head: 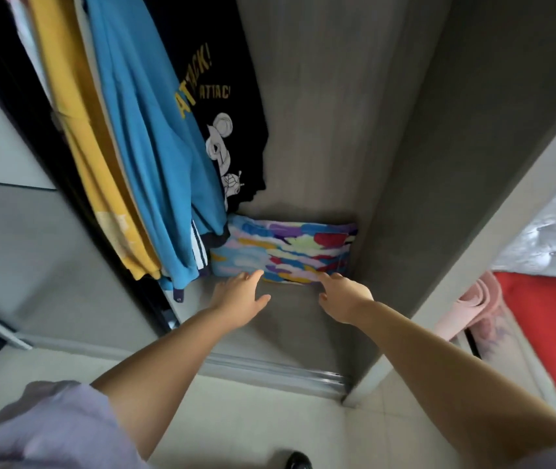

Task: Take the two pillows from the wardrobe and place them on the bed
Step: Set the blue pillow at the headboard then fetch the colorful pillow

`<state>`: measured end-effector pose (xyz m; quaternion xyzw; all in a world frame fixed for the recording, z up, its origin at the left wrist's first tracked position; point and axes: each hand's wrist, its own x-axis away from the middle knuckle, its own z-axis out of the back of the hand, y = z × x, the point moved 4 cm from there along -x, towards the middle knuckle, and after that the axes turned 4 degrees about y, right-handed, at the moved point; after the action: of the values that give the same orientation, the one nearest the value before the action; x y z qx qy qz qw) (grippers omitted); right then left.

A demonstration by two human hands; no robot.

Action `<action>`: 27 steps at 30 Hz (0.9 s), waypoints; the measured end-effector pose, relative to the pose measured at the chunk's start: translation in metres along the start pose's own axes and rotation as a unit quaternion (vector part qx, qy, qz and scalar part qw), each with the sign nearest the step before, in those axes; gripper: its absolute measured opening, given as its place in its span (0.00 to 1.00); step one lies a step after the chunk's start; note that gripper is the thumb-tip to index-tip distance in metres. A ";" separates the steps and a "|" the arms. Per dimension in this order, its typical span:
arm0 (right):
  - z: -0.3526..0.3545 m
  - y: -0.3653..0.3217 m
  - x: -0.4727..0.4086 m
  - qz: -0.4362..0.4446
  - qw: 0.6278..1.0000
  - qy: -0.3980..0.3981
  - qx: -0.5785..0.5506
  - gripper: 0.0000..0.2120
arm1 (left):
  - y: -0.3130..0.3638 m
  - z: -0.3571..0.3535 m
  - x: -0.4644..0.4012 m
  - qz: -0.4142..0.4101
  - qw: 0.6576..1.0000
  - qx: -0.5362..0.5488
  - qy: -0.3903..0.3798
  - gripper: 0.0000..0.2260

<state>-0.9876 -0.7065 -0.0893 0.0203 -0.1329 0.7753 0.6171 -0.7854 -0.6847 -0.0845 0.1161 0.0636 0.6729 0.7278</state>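
A multicoloured patchwork pillow (286, 252) lies on the grey wardrobe floor (286, 319), pushed against the back wall and right side panel. Only one pillow shows; whether another lies under it I cannot tell. My left hand (241, 297) reaches in with fingers spread, its fingertips touching the pillow's near left edge. My right hand (344, 296) is also open, its fingertips at the pillow's near right edge. Neither hand grips anything.
Hanging clothes fill the wardrobe's left: a yellow garment (77, 130), a blue jacket (148, 147) and a black printed shirt (222, 96), whose hems overlap the pillow's left end. A sliding-door track (286, 370) crosses the threshold. Right of the side panel sit a red item (554, 333) and pink roll (473, 309).
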 end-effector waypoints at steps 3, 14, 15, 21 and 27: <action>0.007 0.007 -0.044 -0.001 1.000 -0.015 -0.007 0.21 | -0.007 0.003 -0.043 0.014 1.000 0.020 0.000 0.26; 0.012 0.022 -0.193 -0.018 1.000 -0.021 0.007 0.22 | -0.048 -0.025 -0.196 0.005 0.998 0.042 -0.049 0.25; 0.009 0.025 -0.206 -0.028 1.000 -0.009 0.003 0.22 | -0.053 -0.030 -0.210 -0.003 0.997 0.044 -0.060 0.25; -0.046 0.041 -0.275 -0.109 0.993 -0.030 -0.038 0.24 | -0.084 -0.074 -0.291 -0.091 0.988 0.000 -0.125 0.25; -0.107 0.053 -0.341 -0.114 0.991 -0.064 -0.022 0.26 | -0.103 -0.138 -0.366 -0.090 0.985 -0.014 -0.149 0.26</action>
<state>-0.9432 -1.0174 -0.2687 0.0715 -0.1855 0.6937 0.6923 -0.7519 -1.0443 -0.2672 0.1984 -0.0446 0.5807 0.7883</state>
